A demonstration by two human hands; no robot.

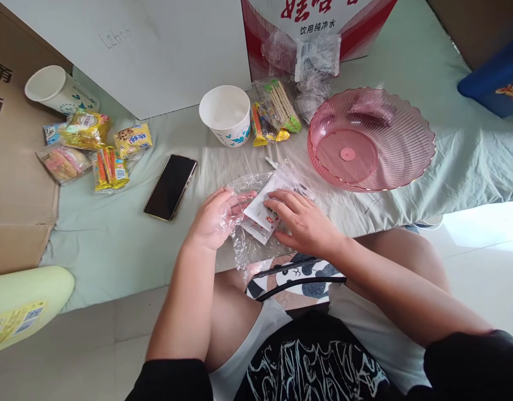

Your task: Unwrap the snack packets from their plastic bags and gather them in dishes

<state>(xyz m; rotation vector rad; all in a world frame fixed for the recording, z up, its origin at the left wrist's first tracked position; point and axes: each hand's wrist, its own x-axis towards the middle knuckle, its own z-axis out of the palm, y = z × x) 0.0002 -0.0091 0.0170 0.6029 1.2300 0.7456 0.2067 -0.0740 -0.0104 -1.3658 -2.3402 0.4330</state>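
Observation:
My left hand is inside a thin clear plastic glove and rests on the green cloth near its front edge. My right hand lies beside it, fingertips pressed on a white packet with red print that sits on crumpled clear plastic wrap. Both hands touch the packet from opposite sides. A pink ribbed plastic bowl stands just beyond my right hand, nothing in it.
A black phone lies left of my hands. A white paper cup and snack packs sit behind them, more snack packs and another cup at left. A red-and-white box stands at the back.

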